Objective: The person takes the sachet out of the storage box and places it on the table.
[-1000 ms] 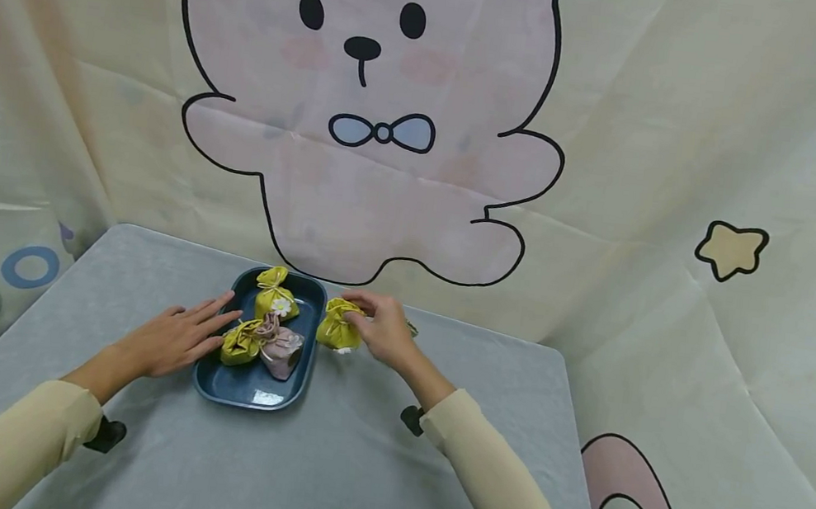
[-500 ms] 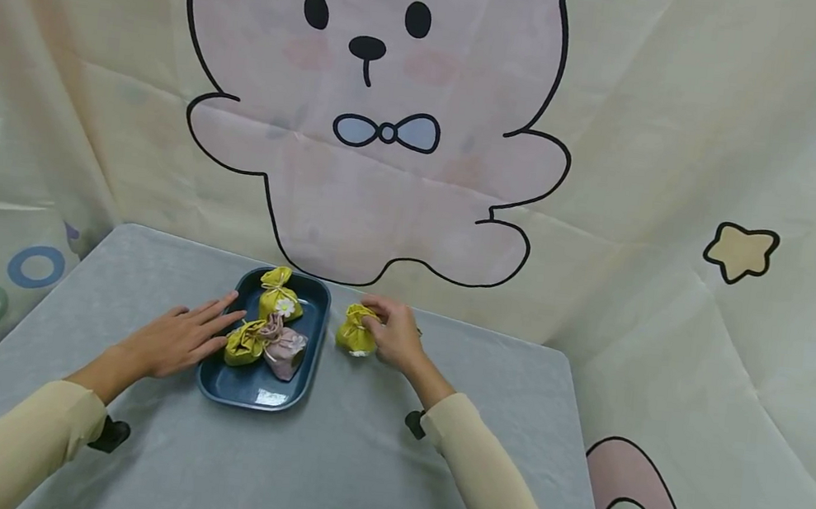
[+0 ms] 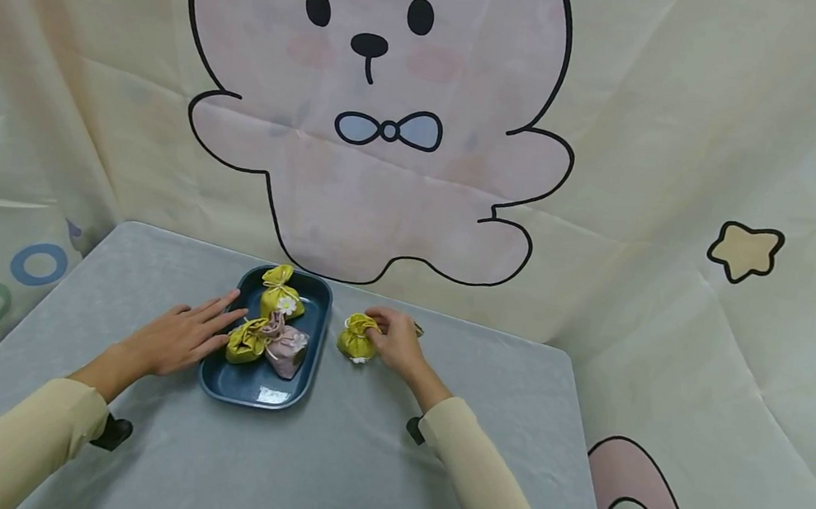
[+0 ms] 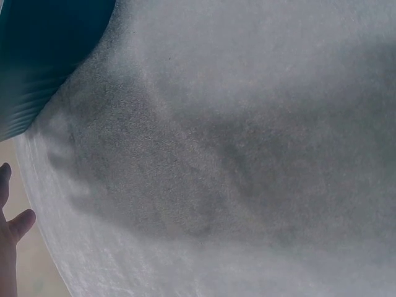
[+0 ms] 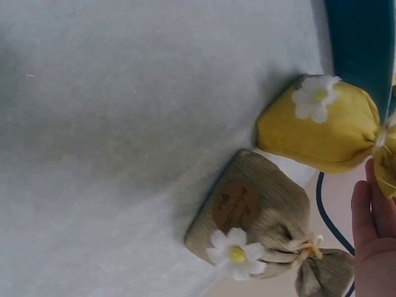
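My right hand (image 3: 399, 343) pinches the gathered neck of a yellow drawstring pouch (image 3: 354, 342), just right of the blue tray (image 3: 244, 393). In the right wrist view this yellow pouch (image 5: 322, 133) has a white flower and sits on the table, fingers at its tied neck. Beside it stands a brown burlap pouch (image 5: 278, 198) with a flower and round label, mostly hidden behind the hand in the head view. My left hand (image 3: 171, 339) lies with fingers extended over the tray's left rim, fingertips near a yellow pouch (image 3: 243, 345). Its contact there is unclear.
Inside the tray are another yellow pouch (image 3: 282, 295) with a flower and a pink pouch (image 3: 287, 354). A grey cloth covers the table (image 3: 266, 472). Behind it hangs a curtain (image 3: 634, 162) printed with a bear.
My right hand has carried the yellow pouch a little to the right, away from the tray's edge, and lowered it. The left hand keeps its place by the tray.
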Tool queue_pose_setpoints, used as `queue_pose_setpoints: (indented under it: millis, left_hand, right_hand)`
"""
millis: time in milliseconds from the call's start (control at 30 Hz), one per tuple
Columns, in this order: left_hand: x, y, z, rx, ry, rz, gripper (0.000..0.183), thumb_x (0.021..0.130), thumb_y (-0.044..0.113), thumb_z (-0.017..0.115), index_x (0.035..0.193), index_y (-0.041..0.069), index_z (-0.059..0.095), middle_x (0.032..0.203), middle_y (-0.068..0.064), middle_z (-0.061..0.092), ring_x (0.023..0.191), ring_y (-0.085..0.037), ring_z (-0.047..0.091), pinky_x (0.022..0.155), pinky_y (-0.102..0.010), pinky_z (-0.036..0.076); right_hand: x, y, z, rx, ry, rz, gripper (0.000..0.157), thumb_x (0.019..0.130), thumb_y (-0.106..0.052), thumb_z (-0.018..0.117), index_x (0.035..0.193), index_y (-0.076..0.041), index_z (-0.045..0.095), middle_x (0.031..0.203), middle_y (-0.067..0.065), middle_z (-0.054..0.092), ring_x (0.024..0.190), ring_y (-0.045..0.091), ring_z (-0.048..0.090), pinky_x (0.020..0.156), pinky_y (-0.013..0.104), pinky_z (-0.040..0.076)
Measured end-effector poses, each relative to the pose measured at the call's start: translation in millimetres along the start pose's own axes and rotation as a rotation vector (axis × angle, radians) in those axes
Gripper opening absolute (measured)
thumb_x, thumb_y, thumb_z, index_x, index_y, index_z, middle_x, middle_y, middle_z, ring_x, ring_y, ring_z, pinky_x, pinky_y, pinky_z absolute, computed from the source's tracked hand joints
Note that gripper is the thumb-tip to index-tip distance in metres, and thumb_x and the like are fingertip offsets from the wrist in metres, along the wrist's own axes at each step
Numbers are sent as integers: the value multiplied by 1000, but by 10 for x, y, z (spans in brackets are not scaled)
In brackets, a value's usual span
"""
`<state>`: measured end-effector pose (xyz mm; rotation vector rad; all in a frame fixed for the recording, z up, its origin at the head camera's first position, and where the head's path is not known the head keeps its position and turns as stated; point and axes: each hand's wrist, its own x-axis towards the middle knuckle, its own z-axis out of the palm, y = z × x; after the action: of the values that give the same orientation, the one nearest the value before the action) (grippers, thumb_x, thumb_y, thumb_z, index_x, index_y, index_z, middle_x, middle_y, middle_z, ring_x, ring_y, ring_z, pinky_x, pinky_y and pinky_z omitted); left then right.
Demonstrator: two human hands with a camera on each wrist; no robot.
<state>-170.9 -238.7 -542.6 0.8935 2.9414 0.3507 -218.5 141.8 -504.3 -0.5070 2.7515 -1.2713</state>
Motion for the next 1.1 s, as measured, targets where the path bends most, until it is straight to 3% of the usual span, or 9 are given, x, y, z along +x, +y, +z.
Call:
queue_pose_setpoints:
  millis: [400,567,700,1000,1100]
  left_hand:
    - [14,7,-22,-17,-16,-13,54,107,39,40,154,12,37,163,-17,22,141,-40,37,97,-64,41]
    - [18,-10,2,-14,12,-2,53,107,37,43,154,12,39,162,-18,25,140,-39,39,95,-63,42]
    - [21,-14,-8,-5,-7,-9,54,107,38,41,154,12,38,162,-18,23,141,-39,38,96,-63,41]
    - [10,-7,-29,15,-43,-13,55,108,39,38,156,12,35,163,-18,21,143,-38,35,98,-61,41]
    - [10,-2,-33,5,-41,-16,55,108,39,38,156,12,35,163,-18,21,143,-38,35,99,-62,41]
  right_hand:
    - [55,-235,-125,-90,-94,-2,42,93,-10,70,134,-6,61,127,11,67,118,25,63,101,41,48]
    - [102,-331,-79,-161,-117,-23,49,93,-18,71,139,-10,57,135,8,63,124,23,59,104,41,45]
    - [130,-431,-7,-240,-122,-49,52,93,-23,72,142,-14,56,142,5,58,131,22,53,106,41,43]
    - [167,-610,221,-184,-135,-117,54,91,-23,75,140,-11,56,136,9,62,116,20,63,98,36,49]
    - [177,-661,304,-159,-161,-118,55,91,-21,76,141,-10,56,135,10,62,121,19,61,101,34,47]
